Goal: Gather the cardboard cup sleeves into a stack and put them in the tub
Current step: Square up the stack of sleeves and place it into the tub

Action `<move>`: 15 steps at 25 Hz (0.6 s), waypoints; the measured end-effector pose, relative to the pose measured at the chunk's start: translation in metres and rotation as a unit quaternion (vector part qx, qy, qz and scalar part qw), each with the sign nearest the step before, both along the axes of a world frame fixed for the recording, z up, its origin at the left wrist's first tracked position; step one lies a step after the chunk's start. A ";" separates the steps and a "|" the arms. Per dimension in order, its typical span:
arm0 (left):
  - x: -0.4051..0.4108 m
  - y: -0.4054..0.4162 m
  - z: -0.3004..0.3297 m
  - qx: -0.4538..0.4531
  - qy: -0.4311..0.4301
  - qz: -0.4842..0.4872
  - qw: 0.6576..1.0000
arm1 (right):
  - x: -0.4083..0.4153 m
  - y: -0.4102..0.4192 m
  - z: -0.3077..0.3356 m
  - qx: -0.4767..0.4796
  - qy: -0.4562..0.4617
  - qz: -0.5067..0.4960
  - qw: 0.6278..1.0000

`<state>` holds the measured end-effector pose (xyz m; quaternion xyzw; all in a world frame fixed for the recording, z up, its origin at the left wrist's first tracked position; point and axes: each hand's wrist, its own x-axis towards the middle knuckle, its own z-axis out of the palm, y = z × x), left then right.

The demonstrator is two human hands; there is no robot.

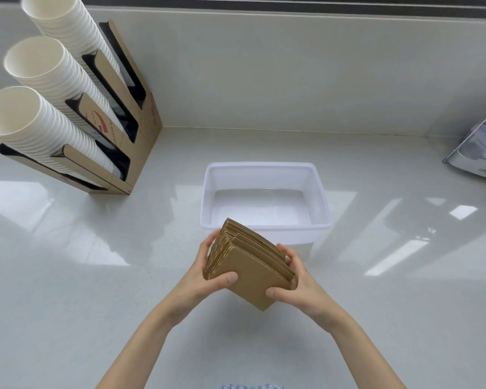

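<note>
1. While both hands close around it, the stack of cardboard cup sleeves (pixel 250 263) is held above the pale counter (pixel 68 276), just in front of the tub's near wall and overlapping its near rim in this view.
2. The left hand (pixel 205 273) clamps the stack's left end: its thumb lies across the front sleeve's face near the lower left corner, and its fingers wrap behind, mostly hidden.
3. The right hand (pixel 295 282) grips the opposite end, thumb pressed on the front face near the lower right edge, fingers curled over the fanned edges at the right.
4. The sleeves stand on edge and tilted (their top edges fan out unevenly, not squared flush), with the plain brown front face turned toward the camera.
5. The tub (pixel 265 166) is a white, translucent, rectangular container sitting on the counter directly beyond the hands; its inside shows only a bare floor.
6. At the far left stands a cardboard cup holder (pixel 141 136) with three slanted stacks of white paper cups (pixel 48 80), well apart from the tub.
7. At the right edge a clear plastic item (pixel 480 153) leans near the wall; what it is cannot be told.
8. A strip of blue-checked cloth (pixel 250 386) shows at the bottom edge.
</note>
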<state>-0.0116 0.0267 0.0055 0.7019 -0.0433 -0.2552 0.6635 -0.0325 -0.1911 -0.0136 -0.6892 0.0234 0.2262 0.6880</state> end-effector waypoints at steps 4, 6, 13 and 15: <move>0.005 0.002 -0.005 0.080 -0.032 -0.017 0.996 | 0.002 -0.007 0.005 -0.122 -0.039 0.005 0.992; 0.005 -0.001 -0.010 0.119 -0.055 -0.023 0.991 | 0.003 -0.010 0.005 -0.170 -0.075 0.007 0.983; 0.003 -0.010 -0.032 0.175 -0.101 -0.035 0.979 | 0.001 -0.005 -0.013 -0.218 -0.101 0.005 0.971; 0.002 -0.013 -0.029 0.190 -0.125 -0.036 0.973 | -0.002 -0.002 -0.016 -0.213 -0.091 0.011 0.973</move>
